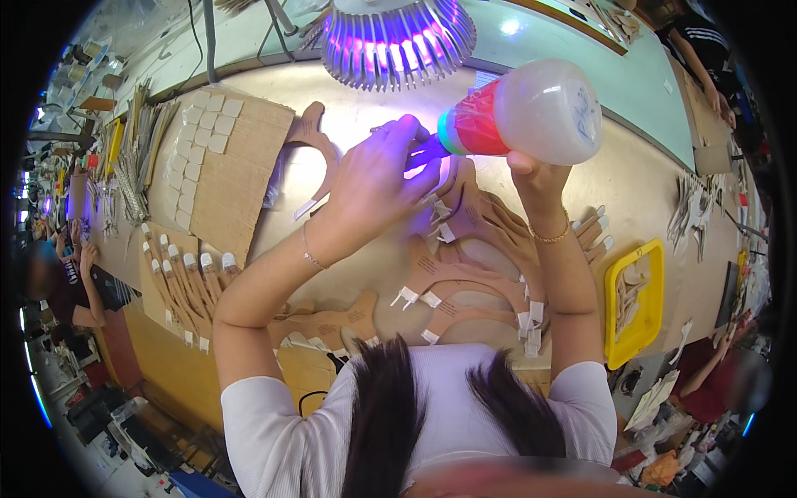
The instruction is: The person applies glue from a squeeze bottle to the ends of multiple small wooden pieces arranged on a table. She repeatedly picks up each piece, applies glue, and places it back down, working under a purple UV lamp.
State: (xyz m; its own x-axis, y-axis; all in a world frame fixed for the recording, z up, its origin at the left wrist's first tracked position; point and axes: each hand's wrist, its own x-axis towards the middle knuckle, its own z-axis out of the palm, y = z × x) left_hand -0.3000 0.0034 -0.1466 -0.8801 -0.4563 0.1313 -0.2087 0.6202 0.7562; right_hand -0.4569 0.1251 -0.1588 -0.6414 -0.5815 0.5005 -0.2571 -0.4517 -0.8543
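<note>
Under a finned lamp [400,41] that glows violet, my two hands meet over the bench. My right hand [535,178] grips a squeeze bottle [548,108] with a cloudy white body and a red band, tilted so its nozzle end points left. My left hand [378,174] is closed, fingers bent in front of that nozzle. What it pinches is lost in the violet glare. Below my hands lie several curved tan leather-like pieces [452,274] with white tabs at their ends. One more curved tan piece [311,133] rests beyond my left wrist.
On the left, a cardboard sheet [249,170] carries rows of pale square pieces [203,120]. Tan strips with white tips [195,286] fan out in front of it. A yellow tray [614,332] of small pieces stands right. Other people work at both sides.
</note>
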